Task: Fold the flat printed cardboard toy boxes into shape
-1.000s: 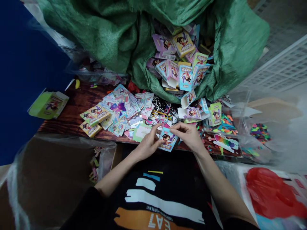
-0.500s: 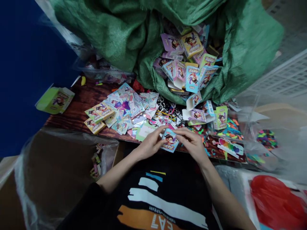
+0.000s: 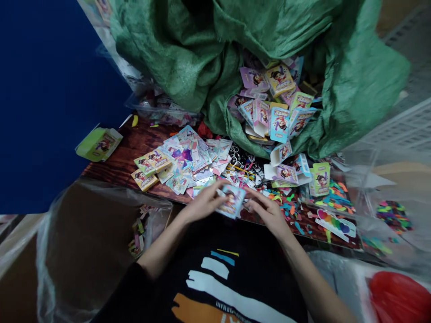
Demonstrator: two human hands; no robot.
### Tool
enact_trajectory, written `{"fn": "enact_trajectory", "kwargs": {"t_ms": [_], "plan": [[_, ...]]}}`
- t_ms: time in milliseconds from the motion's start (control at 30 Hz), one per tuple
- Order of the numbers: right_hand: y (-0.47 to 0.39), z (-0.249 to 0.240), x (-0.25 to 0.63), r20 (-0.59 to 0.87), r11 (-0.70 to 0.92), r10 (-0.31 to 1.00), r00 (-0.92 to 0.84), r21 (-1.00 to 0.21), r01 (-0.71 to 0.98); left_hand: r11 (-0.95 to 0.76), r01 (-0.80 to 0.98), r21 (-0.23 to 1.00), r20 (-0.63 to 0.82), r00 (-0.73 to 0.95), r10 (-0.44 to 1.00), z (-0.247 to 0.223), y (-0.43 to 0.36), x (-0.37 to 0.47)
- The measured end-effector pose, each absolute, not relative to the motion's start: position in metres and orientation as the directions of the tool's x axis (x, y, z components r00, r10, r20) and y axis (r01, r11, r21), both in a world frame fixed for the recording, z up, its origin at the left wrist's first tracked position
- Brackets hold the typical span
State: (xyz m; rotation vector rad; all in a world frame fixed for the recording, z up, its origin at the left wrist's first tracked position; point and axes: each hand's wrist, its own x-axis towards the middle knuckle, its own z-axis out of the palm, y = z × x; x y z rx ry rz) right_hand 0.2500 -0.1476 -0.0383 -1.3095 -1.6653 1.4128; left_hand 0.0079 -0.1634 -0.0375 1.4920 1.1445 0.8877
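Note:
Near the table's front edge, my left hand [image 3: 204, 204] grips a small light-blue card box [image 3: 231, 202] with a cartoon girl printed on it. The box is blurred by motion. My right hand [image 3: 269, 213] has its thumb and forefinger at the right edge of that box, pinched close together; the exact contact is blurred. Just beyond the hands lies a spread of printed cards [image 3: 188, 154]. Left of the cards, several small yellow and green boxes [image 3: 153, 162] lie together.
A green woven sack [image 3: 175, 58] full of open printed boxes stands at the back. Hair ties [image 3: 244, 166] and colourful small pieces [image 3: 292, 208] lie on the table. A green open box [image 3: 101, 144] is at left. Below it stands a plastic-lined carton [image 3: 90, 224]. A red bag [image 3: 399, 296] is at lower right.
The light-blue box has tilted and shifted slightly left with my left hand, while my right fingers have slid to its right edge. The whole view has shifted, moving the table right and down.

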Motion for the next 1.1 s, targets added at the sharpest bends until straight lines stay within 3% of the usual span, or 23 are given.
{"fn": "enact_trajectory", "kwargs": {"t_ms": [33, 133, 200, 267, 367, 500, 667, 767, 833, 933, 1100], "plan": [[-0.147, -0.039, 0.249, -0.171, -0.080, 0.937, -0.306, -0.954, 0.288, -0.020, 0.235, 0.972, -0.028, 0.199, 0.980, -0.036, -0.158, -0.009], [-0.145, -0.041, 0.246, -0.184, -0.108, 0.945, -0.271, -0.956, 0.274, 0.047, 0.408, 0.912, 0.072, -0.273, 0.959, -0.029, -0.139, -0.074], [-0.144, -0.043, 0.244, -0.193, -0.096, 0.929, -0.317, -0.950, 0.299, 0.096, 0.542, 0.835, 0.195, -0.455, 0.869, -0.024, -0.131, -0.115], [-0.144, -0.044, 0.242, -0.197, -0.070, 0.912, -0.360, -0.939, 0.337, 0.214, 0.653, 0.727, 0.239, -0.533, 0.812, -0.018, -0.128, -0.143], [-0.145, -0.041, 0.238, -0.144, 0.013, 0.915, -0.376, -0.923, 0.386, 0.233, 0.773, 0.591, 0.313, -0.485, 0.817, -0.016, -0.133, -0.152], [-0.131, -0.029, 0.241, -0.008, 0.114, 0.955, -0.296, -0.913, 0.392, 0.034, 0.817, 0.576, 0.417, -0.329, 0.847, -0.023, -0.140, -0.122], [-0.098, -0.018, 0.281, 0.149, 0.130, 0.989, 0.001, -0.869, 0.478, -0.102, 0.768, 0.632, 0.338, -0.155, 0.928, -0.034, -0.142, -0.076], [-0.088, -0.023, 0.311, 0.296, 0.139, 0.949, 0.111, -0.706, 0.694, -0.140, 0.755, 0.641, 0.260, -0.043, 0.965, -0.040, -0.144, -0.060], [-0.086, -0.031, 0.326, 0.314, 0.168, 0.950, 0.009, -0.532, 0.830, -0.143, 0.746, 0.650, 0.213, 0.002, 0.977, -0.043, -0.146, -0.054], [-0.081, -0.044, 0.335, 0.240, 0.285, 0.947, -0.213, -0.326, 0.901, -0.140, 0.722, 0.677, 0.154, 0.046, 0.987, -0.046, -0.148, -0.045], [-0.049, -0.049, 0.335, 0.051, 0.307, 0.951, -0.304, -0.260, 0.915, -0.168, 0.686, 0.708, 0.135, 0.101, 0.986, -0.043, -0.148, -0.030]]}}
